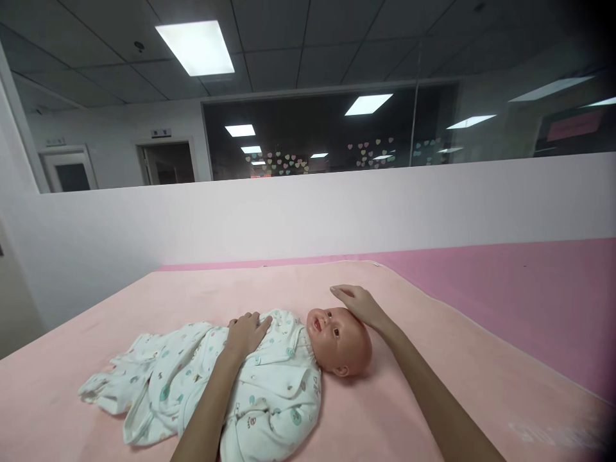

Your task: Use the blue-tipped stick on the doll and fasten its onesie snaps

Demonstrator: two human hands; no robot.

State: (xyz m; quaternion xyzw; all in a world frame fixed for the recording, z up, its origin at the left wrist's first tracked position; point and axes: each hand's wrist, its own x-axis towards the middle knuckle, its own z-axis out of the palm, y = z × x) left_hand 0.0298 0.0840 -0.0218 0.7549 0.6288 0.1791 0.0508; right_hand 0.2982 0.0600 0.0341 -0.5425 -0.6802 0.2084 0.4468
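Observation:
A baby doll (344, 343) lies on its back on a peach-pink sheet, head to the right, face turned up and a little toward the far side. White baby clothes (274, 410) with a small green and brown print cover its body, and the loose leg part spreads to the left. My left hand (248, 333) rests open on the doll's chest, fingers spread over the cloth. At the far side of the doll's head is my right hand (359, 303), its fingers stretched out and the palm near the head. Whether it touches the head I cannot tell.
The peach-pink sheet (433, 359) covers the padded surface, with a pink mat (529, 301) showing along the right and back. A low white wall (308, 218) runs behind it, topped by a window (312, 135) with heart stickers. Doors stand beyond at the left.

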